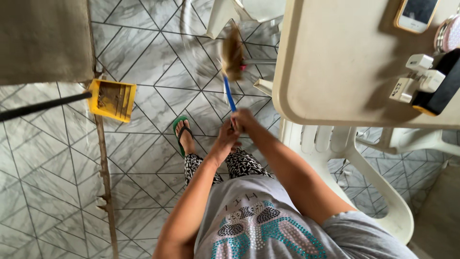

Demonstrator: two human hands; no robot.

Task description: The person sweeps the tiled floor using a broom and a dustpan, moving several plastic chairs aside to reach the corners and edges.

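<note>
Both my hands grip the blue handle of a broom (230, 93). My left hand (224, 140) sits lower on the handle, my right hand (244, 120) just above it. The broom's straw-coloured bristle head (233, 53), blurred by motion, is over the marbled tile floor beside the white plastic table (326, 86). A yellow dustpan (113, 99) with a long black handle lies on the floor to the left, apart from the broom. My foot in a green flip-flop (182, 135) stands between the dustpan and the broom.
On the table lie a phone (416, 13), white chargers (414, 76), a black object (441, 86) and a round pink item (450, 34). A white plastic chair (354, 168) stands under the table at right. A beige mat (43, 38) covers the floor's top left.
</note>
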